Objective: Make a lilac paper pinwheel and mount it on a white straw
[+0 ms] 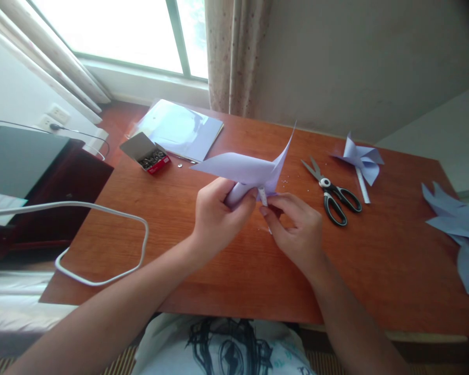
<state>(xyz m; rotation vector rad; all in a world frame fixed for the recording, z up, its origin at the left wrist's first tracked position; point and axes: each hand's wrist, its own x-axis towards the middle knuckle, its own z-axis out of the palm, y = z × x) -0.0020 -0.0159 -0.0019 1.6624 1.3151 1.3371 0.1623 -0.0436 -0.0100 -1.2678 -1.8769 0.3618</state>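
Over the smooth reddish wooden table (226,271), the left hand (214,219) pinches a folded lilac paper pinwheel (246,169); the right hand (297,229) grips its thin white stick (262,197) just below, with black-handled steel scissors (334,192) lying to the right.

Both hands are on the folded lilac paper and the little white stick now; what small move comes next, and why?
Probably press the white stick up into the paper pinwheel's centre: the right hand pinches it right beneath, while the left hand grips the folded flaps together.
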